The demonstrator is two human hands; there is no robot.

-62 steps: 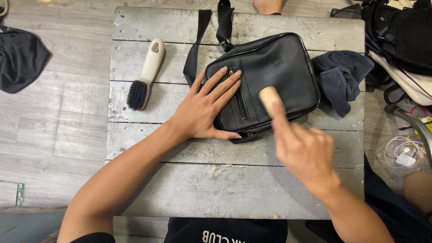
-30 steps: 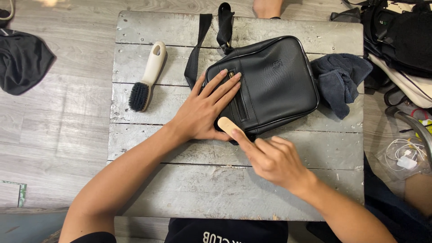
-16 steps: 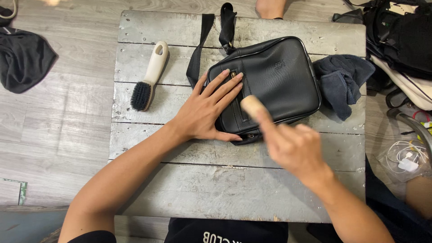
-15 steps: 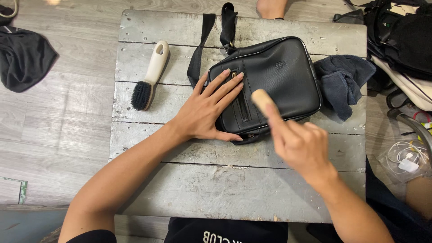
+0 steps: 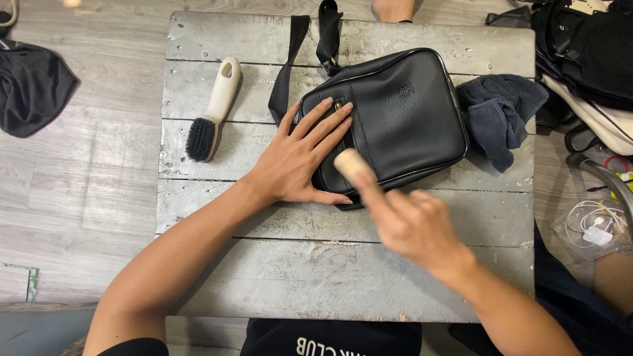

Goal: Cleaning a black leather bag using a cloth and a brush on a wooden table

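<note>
Seen from above: a black leather shoulder bag lying flat on a weathered grey plank table, slightly tilted, its two black straps running off the table's far edge. Pressed flat on the bag's left end, the left hand, fingers spread wide over the zip pocket, thumb along the bag's near edge, palm half on the bag and half on the planks beside it. At the bag's near edge, just right of that thumb, the right hand, blurred, curled around a small tan wooden-backed brush whose rounded end sits over the bag's lower left corner; whether bristles meet the leather cannot be told. Left of the bag, well apart on the same table, a cream-handled brush with black bristles, lying diagonally, bristle end nearer the camera. Touching the bag's right side, a crumpled dark blue-grey cloth hanging over the table's edge. Farther right of the bag, off the table, a heap of black and white bags and a coil of white cable. Far left of the bag, on the grey wooden floor, a black garment.
</note>
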